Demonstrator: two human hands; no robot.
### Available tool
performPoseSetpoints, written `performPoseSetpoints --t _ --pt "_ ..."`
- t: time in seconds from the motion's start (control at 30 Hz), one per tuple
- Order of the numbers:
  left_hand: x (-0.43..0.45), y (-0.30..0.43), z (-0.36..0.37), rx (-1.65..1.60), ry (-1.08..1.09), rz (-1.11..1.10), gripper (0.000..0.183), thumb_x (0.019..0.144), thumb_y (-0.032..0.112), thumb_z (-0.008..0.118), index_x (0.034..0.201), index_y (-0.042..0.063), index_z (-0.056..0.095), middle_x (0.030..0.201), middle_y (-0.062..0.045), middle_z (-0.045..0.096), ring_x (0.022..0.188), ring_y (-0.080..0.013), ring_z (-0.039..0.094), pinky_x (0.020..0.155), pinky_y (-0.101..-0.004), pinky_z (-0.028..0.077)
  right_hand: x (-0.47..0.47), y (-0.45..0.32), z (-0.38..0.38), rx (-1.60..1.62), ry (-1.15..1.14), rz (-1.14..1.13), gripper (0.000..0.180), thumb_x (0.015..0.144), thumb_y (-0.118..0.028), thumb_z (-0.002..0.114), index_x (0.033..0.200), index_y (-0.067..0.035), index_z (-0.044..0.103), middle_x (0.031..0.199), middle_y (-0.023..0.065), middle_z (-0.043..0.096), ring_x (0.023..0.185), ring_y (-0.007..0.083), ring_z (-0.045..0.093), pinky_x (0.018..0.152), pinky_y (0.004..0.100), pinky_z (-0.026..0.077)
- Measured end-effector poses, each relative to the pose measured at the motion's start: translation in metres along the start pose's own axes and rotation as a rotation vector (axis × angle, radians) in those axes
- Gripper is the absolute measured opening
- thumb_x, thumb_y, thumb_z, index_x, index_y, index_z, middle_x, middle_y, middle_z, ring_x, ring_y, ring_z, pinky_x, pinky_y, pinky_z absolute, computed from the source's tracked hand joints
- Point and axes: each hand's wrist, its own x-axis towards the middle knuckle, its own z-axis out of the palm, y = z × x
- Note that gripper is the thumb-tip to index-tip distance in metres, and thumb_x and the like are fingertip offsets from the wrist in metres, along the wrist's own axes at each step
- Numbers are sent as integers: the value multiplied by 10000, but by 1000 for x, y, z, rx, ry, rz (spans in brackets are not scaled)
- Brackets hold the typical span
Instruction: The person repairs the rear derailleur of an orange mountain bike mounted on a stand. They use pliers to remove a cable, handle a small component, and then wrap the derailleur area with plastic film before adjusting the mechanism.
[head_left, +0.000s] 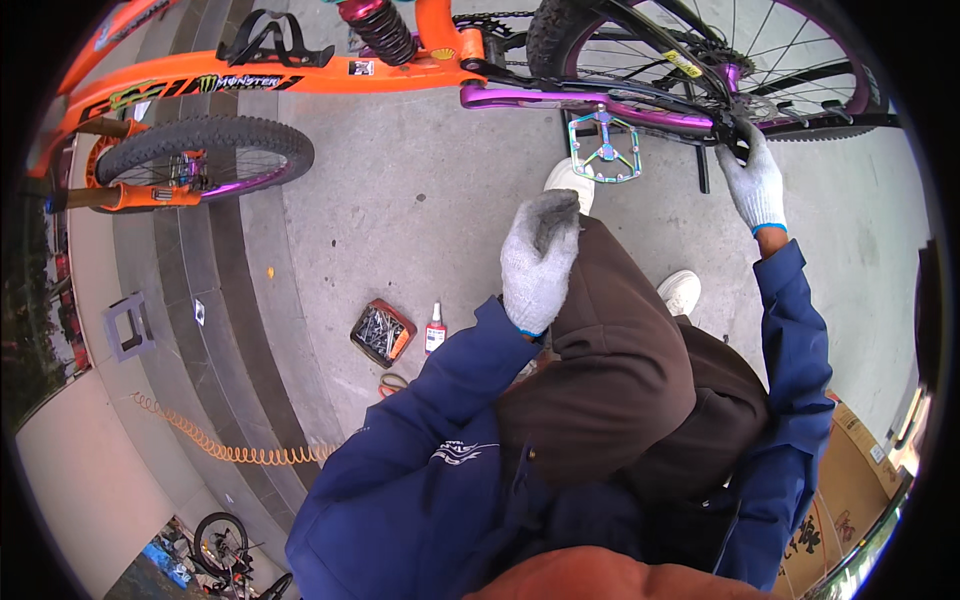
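Observation:
An orange mountain bike frame (337, 73) stretches across the top of the view. My right hand (756, 180), in a white knitted glove, has its thumb and fingers around a black fitting (724, 129) near the rear hub (731, 79). Just left of it runs a purple swingarm (660, 116), with an iridescent platform pedal (606, 154) below. My left hand (541, 262), gloved too, hovers beside my bent knee (645, 360) with its fingers curled. Whether anything sits inside that curl is hidden. The rear wheel (780, 45) is at the upper right, the front wheel (210, 154) at the left.
On the concrete floor (360, 225) are a tray of loose bolts (381, 334), a small red-and-white bottle (435, 334) and scissors handles (391, 385). An orange coiled hose (232, 454) lies at lower left, near another bicycle (221, 544). A cardboard box (847, 480) stands behind my right arm.

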Motion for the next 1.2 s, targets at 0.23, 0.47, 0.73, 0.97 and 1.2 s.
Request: performPoseSetpoints --t 0.23,0.47,0.73,0.97,1.2 --pt "-137 -88 -209 523 300 -247 328 1028 101 631 1314 -50 683 1228 -189 761 1133 -252 735 1027 -366 567 23 18 -20 -212 -123 -18 590 1037 -413 748 1478 -38 635 1333 195 776 1232 302 749 1050 401 563" --pt "-243 -168 -333 630 546 -464 340 1007 178 669 1279 -15 735 1182 -199 797 1131 -274 767 1022 -395 583 17 20 -29 -358 -134 -103 683 1003 -434 752 1515 -10 596 1329 221 765 1239 322 742 1066 404 547" --pt "-246 -227 -397 741 654 -404 362 1038 247 649 1244 -22 777 1143 -224 806 1080 -319 783 985 -407 589 -43 -10 -64 -244 -427 -117 537 1010 -278 766 1454 -5 639 1332 204 753 1232 298 737 1054 396 569" --pt "-177 -231 -312 998 119 -212 311 1013 286 641 1212 96 785 1138 -227 760 1056 -440 734 961 -510 590 -118 -4 -65 -64 -592 135 444 1002 -209 773 1377 6 671 1172 124 757 1058 220 717 949 378 587" --pt "-124 -271 -192 1588 -664 -3 208 995 140 596 1082 105 782 1146 -123 726 1074 -306 738 842 -468 617 -170 -11 -89 69 -598 347 490 982 -136 785 1415 39 634 1226 142 739 1057 219 698 917 366 602"
